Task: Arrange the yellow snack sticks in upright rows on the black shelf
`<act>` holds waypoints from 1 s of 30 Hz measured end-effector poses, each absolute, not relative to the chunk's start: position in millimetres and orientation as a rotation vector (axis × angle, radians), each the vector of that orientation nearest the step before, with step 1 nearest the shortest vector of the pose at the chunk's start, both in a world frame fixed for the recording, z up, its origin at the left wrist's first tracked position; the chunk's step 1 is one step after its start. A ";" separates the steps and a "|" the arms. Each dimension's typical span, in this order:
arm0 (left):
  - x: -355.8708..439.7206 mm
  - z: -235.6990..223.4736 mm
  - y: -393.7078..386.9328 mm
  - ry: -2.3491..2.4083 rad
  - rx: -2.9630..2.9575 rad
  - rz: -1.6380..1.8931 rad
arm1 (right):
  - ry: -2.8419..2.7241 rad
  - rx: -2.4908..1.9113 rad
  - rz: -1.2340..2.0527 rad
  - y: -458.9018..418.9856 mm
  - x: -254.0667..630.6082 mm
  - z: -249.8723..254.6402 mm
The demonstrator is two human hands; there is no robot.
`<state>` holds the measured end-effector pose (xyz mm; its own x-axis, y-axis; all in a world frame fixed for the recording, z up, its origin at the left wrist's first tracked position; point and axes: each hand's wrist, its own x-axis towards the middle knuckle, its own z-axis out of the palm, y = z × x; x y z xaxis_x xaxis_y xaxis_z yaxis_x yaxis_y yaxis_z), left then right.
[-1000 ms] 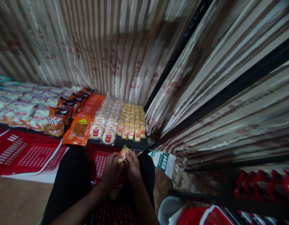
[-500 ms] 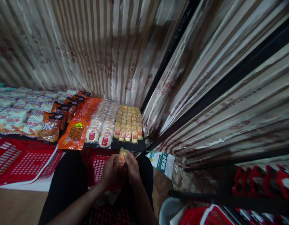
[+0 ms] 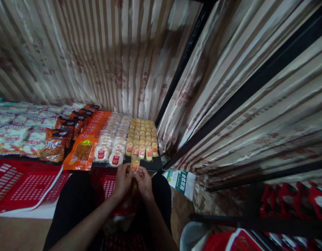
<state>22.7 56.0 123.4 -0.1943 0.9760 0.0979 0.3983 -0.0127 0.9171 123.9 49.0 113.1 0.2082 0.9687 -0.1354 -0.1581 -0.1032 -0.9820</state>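
Observation:
A small yellow wrapped snack cake (image 3: 135, 165) is held upright between my two hands, just in front of the black shelf's (image 3: 156, 164) near edge. My left hand (image 3: 123, 179) closes on its left side, and my right hand (image 3: 144, 181) pinches its lower right. Beyond them, rows of matching yellow packs (image 3: 142, 139) stand at the shelf's right end. To their left lie rows of round white wrapped crackers (image 3: 116, 158), then orange bags of stick snacks (image 3: 82, 152).
Further left are orange-black snack bags (image 3: 54, 144) and white snack bags (image 3: 35, 141). Red baskets (image 3: 32, 181) sit below the shelf, one between my knees. A black pole (image 3: 228, 101) slants across the striped curtain (image 3: 111, 52). A pale bucket (image 3: 188, 233) stands at lower right.
Both hands have raised the snack cake slightly toward the shelf edge, and it has turned from tilted to nearly upright. The view has shifted a little, so the shelf sits lower and further left.

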 end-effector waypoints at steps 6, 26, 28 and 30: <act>16.0 123.0 62.2 1.680 1.536 1.182 | -0.957 -1.327 1.066 76.1 113.9 102.0; 9.0 107.8 67.3 1.638 1.695 1.071 | -1.252 -1.535 0.676 98.2 96.1 98.3; 8.4 105.4 67.6 1.630 1.703 1.049 | -1.331 -1.573 0.612 98.7 96.6 99.1; 8.1 104.2 68.0 1.617 1.715 1.039 | -1.399 -1.620 0.561 99.7 97.3 99.3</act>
